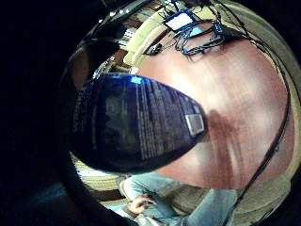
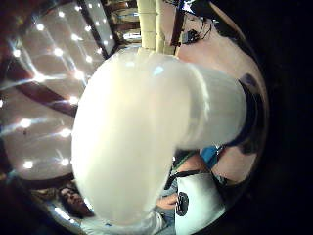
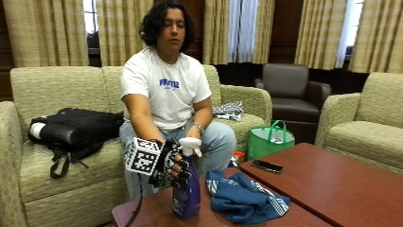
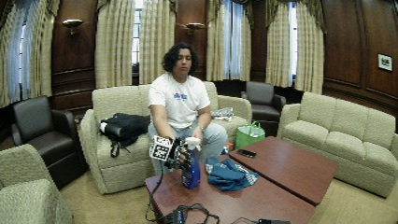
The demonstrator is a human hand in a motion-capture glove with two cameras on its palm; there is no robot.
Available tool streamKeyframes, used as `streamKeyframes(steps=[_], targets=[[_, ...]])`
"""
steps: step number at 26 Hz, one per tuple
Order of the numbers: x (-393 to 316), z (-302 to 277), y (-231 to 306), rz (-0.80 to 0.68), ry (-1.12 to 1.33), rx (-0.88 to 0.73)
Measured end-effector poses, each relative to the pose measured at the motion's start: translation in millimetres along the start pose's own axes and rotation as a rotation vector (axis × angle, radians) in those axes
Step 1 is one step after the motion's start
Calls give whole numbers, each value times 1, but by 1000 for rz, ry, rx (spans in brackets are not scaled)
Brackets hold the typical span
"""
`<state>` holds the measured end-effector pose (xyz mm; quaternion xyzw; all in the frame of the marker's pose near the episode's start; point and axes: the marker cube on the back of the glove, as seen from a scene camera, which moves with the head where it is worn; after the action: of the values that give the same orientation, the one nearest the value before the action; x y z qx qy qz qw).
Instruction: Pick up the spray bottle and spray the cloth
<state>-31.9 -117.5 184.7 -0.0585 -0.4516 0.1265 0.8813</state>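
A dark blue spray bottle [image 3: 186, 196] with a white trigger head [image 3: 189, 144] stands upright at the near corner of the brown table [image 3: 327, 184]. My gloved right hand [image 3: 176, 165] grips its neck just below the head, fingers curled round it. The bottle's labelled blue body [image 1: 136, 122] fills the little finger side palm view, and its white head [image 2: 146, 132] fills the thumb side palm view. A crumpled blue cloth [image 3: 244, 198] with white stripes lies on the table right beside the bottle. In the wide outside view the bottle [image 4: 191, 172] and cloth [image 4: 229, 174] sit side by side.
A black phone [image 3: 267, 165] lies on the table behind the cloth. Cables [image 4: 187, 215] trail over the table's near end. A green bag [image 3: 269, 138] stands on the floor by the sofa, and a black bag [image 3: 72, 128] rests on the sofa seat.
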Motion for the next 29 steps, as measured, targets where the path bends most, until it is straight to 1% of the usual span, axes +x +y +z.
streamKeyframes(steps=[3,11,29], targets=[[-4,11,-15,9,-38,-20],[-8,19,-30,5,-58,-19],[-15,24,-57,-4,-38,49]])
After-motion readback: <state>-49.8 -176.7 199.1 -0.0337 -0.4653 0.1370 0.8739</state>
